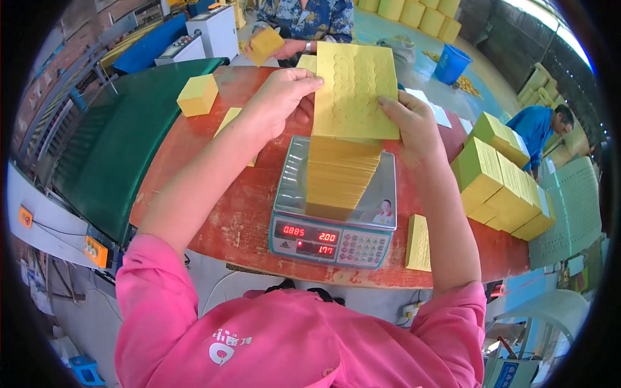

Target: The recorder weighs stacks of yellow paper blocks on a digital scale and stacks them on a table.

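Note:
A tall stack of yellow paper (339, 171) stands on the pan of a digital weighing scale (282, 194) with lit red figures. At its top is yellow paper with rows of scalloped punched marks (354, 84); whether it is one sheet or several, I cannot tell. My left hand (278, 100) pinches its left edge between thumb and fingers. On the opposite edge, my right hand (414, 123) has its thumb on top and fingers mostly hidden beneath. A narrow yellow paper bundle (419, 242) lies right of the scale, and another (226, 123) is partly behind my left forearm.
The worn red table (200, 207) carries a yellow paper block (198, 96) at far left and stacked blocks (498, 184) at right. Across it, a person holds a yellow block (265, 45). Another person (540, 132) bends at far right. A green conveyor belt (110, 149) runs left.

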A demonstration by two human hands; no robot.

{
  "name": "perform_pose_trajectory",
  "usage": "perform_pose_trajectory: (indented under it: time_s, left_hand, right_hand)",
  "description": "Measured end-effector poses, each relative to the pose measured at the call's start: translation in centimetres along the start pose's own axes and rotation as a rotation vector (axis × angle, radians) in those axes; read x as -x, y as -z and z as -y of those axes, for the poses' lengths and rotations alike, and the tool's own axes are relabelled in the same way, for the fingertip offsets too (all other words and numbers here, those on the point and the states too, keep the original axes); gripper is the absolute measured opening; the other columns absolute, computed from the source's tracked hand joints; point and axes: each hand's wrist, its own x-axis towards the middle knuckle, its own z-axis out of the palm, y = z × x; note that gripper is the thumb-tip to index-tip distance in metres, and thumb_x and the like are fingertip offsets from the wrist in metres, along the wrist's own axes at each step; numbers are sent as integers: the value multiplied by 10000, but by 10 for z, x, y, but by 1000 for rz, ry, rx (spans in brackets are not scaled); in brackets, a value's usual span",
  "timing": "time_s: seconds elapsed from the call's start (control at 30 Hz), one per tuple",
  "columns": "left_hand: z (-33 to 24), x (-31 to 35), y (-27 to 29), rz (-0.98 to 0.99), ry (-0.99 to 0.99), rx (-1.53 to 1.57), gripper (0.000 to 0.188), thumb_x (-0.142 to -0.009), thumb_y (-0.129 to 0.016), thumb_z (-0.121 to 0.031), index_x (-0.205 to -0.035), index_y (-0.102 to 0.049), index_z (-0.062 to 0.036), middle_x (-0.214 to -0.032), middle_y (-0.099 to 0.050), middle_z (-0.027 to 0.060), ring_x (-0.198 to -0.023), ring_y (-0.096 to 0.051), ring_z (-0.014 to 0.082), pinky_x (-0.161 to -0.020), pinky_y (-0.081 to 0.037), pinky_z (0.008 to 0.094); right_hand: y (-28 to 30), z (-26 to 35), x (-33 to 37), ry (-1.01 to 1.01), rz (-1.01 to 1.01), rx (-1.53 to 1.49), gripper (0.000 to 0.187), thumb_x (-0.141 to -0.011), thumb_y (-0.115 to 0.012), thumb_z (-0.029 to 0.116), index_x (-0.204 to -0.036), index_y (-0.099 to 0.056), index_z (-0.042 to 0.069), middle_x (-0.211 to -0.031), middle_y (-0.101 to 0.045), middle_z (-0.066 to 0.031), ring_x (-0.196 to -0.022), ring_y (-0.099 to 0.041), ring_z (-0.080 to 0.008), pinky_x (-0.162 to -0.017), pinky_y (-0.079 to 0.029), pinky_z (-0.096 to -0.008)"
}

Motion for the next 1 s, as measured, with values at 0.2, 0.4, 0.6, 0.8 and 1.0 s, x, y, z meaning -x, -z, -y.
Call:
perform_pose_trajectory:
  time_s: [0.2,0.4,0.6,0.8,1.0]
  left_hand:
    - [21,-22,19,51,112,-78,200,-918,-615,-259,-827,-633,-82,-695,-657,28,-546,-586,114,-452,-388,249]
    - [26,-28,19,59,167,-72,184,-909,-620,-256,-823,-623,-94,-665,-638,34,-500,-539,108,-422,-342,243]
    - [33,-20,20,35,188,-21,187,-912,-624,-259,-801,-592,-112,-644,-607,17,-478,-519,92,-405,-327,224]
    - [30,-8,8,-26,133,-96,200,-901,-637,-215,-788,-614,-52,-663,-618,52,-525,-543,116,-456,-396,256]
    - [-11,31,-60,-229,-425,-455,225,-940,-636,-204,-772,-582,-66,-631,-530,-56,-574,-448,9,-521,-372,208]
  right_hand:
    - [17,-7,-9,-86,-40,281,240,-899,-628,113,-1054,-642,-70,-878,-657,-74,-688,-608,-121,-594,-480,-243]
    - [17,-14,-15,-20,-114,270,295,-856,-675,62,-1110,-606,-71,-838,-658,-86,-662,-604,-114,-559,-460,-238]
    - [13,-22,-19,20,-127,348,359,-838,-695,60,-1153,-586,-73,-807,-647,-85,-684,-612,-128,-601,-481,-260]
    - [21,-31,-9,101,-155,419,359,-815,-711,70,-1141,-610,-44,-786,-646,-69,-680,-603,-122,-619,-485,-274]
    - [50,4,27,471,-253,663,344,-798,-718,129,-1108,-647,0,-723,-658,-72,-619,-583,-108,-587,-486,-280]
